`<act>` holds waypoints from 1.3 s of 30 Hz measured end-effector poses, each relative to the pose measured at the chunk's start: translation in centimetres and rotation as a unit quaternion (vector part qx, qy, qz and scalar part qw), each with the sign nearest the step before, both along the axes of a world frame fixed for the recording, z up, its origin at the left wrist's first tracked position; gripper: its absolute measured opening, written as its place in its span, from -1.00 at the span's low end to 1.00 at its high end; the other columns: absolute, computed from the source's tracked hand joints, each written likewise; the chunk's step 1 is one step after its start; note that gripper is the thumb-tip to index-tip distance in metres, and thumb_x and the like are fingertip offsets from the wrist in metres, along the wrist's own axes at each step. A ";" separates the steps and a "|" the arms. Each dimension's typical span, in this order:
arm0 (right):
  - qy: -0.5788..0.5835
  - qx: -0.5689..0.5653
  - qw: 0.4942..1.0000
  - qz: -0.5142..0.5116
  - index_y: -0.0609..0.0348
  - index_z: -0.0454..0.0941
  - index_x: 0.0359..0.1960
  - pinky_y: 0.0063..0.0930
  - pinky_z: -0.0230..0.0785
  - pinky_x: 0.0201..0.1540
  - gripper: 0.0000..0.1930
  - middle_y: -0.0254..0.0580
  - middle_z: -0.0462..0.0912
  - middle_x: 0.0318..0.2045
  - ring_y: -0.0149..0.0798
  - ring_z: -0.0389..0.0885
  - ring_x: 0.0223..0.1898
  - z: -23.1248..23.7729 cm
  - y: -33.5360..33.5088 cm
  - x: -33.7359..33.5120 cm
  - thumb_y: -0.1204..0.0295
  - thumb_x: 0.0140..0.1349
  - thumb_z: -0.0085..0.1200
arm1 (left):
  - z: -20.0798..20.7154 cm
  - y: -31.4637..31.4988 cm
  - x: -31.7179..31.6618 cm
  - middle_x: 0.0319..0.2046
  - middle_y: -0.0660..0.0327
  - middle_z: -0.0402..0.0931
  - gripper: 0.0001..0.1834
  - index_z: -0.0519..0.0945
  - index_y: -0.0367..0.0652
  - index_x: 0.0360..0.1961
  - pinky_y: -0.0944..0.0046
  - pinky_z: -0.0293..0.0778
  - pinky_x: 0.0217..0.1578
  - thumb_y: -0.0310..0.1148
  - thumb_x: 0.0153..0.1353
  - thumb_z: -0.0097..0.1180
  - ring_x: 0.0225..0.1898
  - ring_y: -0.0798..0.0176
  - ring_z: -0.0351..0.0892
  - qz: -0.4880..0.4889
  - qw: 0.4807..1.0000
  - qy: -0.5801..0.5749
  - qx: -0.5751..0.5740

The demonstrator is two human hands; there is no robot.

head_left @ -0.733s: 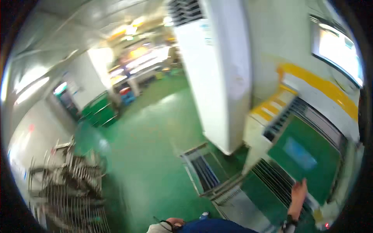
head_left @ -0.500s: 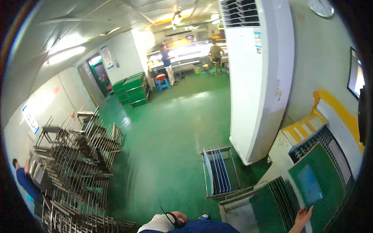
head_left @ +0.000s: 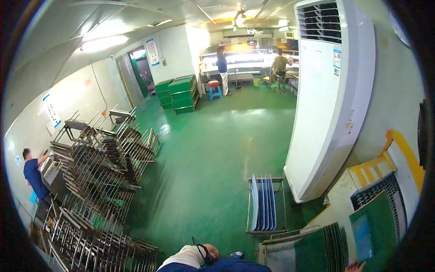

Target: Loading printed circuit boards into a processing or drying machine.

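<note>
My right hand [head_left: 355, 266] shows only in part at the lower edge, beside the near corner of a green panel [head_left: 383, 211] with a shiny bluish patch. Its visible fingers are apart and hold nothing that I can see; whether they touch the panel is unclear. Left of it, several upright dark green panels [head_left: 333, 247] stand in a rack. My left hand [head_left: 211, 250] is low in the middle, beyond a white sleeve and a black wrist strap; its fingers are hidden. A wire rack [head_left: 250, 204] with several thin bluish sheets [head_left: 263, 206] stands on the floor ahead.
Stacked metal racks [head_left: 97, 167] fill the left side, where a person in blue [head_left: 35, 174] works. A tall white air conditioner [head_left: 317, 109] stands at right. Green bins [head_left: 183, 93], a blue stool [head_left: 214, 90] and two people are farther off on the green floor [head_left: 204, 149].
The view has swung to the left, so the scene sits farther right. My right hand shows less, lower in the picture, still beside the green panel. The panel appears unmoved.
</note>
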State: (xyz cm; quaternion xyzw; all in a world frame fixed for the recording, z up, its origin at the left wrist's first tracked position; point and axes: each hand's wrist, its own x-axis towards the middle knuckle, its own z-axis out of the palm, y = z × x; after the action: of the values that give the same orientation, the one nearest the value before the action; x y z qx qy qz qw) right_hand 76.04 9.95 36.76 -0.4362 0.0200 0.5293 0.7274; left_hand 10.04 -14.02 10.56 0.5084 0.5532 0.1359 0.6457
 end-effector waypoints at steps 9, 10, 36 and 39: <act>-0.334 -0.100 0.892 0.286 0.21 0.52 -0.26 -0.22 0.38 -0.20 -0.57 -0.03 0.56 -0.40 -0.10 0.49 -0.36 -3.3 -0.8 -4.2 0.04 0.26 -0.11 | -9.1 -2.8 -3.1 -0.18 0.23 0.55 -0.55 0.49 -0.18 -0.02 0.26 0.40 -0.22 -0.19 0.09 0.17 -0.20 0.33 0.47 -0.130 0.990 -0.049 0.014; -0.536 -0.132 0.777 0.303 0.17 0.51 -0.16 -0.19 0.33 -0.08 -0.57 -0.03 0.54 -0.25 -0.09 0.47 -0.21 -2.1 -2.3 -7.2 0.04 0.27 -0.12 | -9.4 -1.8 -1.8 -0.16 0.24 0.55 -0.56 0.49 -0.15 0.00 0.28 0.40 -0.22 -0.20 0.10 0.14 -0.19 0.34 0.48 -0.145 0.988 0.039 -0.046; -0.836 -0.161 0.433 0.297 0.14 0.36 0.09 -0.14 0.22 0.09 -0.59 0.01 0.39 0.08 0.03 0.35 0.08 -1.9 -8.8 -14.6 0.24 0.26 -0.08 | -5.1 2.2 -2.5 -0.27 0.25 0.59 -0.64 0.59 -0.11 -0.16 0.24 0.39 -0.18 -0.19 0.01 0.21 -0.21 0.31 0.49 -0.158 0.983 0.036 -0.084; -0.793 -0.228 0.431 0.365 0.23 0.40 0.05 -0.20 0.23 0.07 -0.60 0.09 0.44 0.02 0.05 0.37 0.06 0.0 -7.8 -15.6 0.25 0.26 -0.08 | -2.4 3.1 -1.5 -0.25 0.25 0.59 -0.61 0.59 -0.12 -0.15 0.25 0.39 -0.17 -0.18 -0.01 0.24 -0.19 0.33 0.49 -0.139 0.978 0.150 -0.027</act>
State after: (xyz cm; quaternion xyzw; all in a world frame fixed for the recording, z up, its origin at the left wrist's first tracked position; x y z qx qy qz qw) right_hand 60.44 2.15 36.73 -0.7807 -0.6071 0.1434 0.0365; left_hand 8.58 -10.96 8.21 0.5773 0.5710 -0.0482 0.5817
